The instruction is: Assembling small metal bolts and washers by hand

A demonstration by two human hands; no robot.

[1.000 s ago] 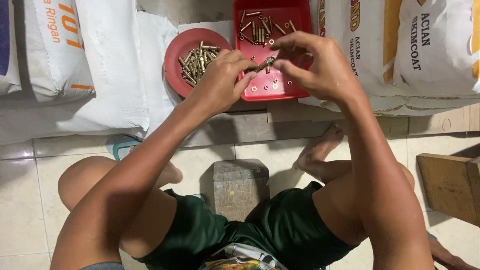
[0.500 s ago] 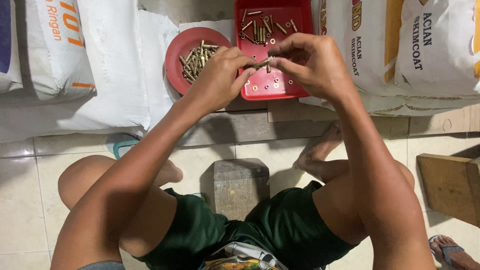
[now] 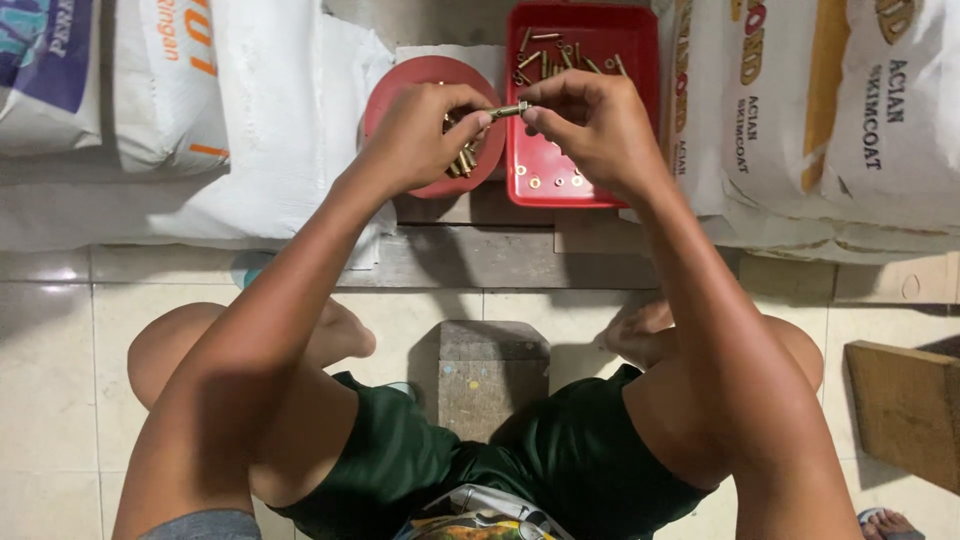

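Seen from above, a seated person holds a small brass-coloured bolt [image 3: 508, 109] level between both hands, above the gap where a round red bowl [image 3: 400, 90] meets a red rectangular tray [image 3: 640, 40]. The left hand [image 3: 420, 135] is closed on one end of the bolt with thumb and fingertips, and the right hand [image 3: 590, 125] pinches the other end in the same way, its fingers curled in as if turning or fitting something onto it; whether a washer or nut is on the bolt is too small to tell. The bowl holds a heap of bolts [image 3: 462, 160], mostly hidden under the left hand. The tray has more loose bolts [image 3: 560, 55] at its far end and a few small washers [image 3: 555, 182] at its near edge. Both sit on a low worktop flanked by large white sacks [image 3: 230, 120]. A small concrete block [image 3: 492, 375] stands on the tiled floor between the knees, and a wooden block [image 3: 905, 410] lies to the right. Judging by the many pieces in both containers, a good share of the work appears undone.
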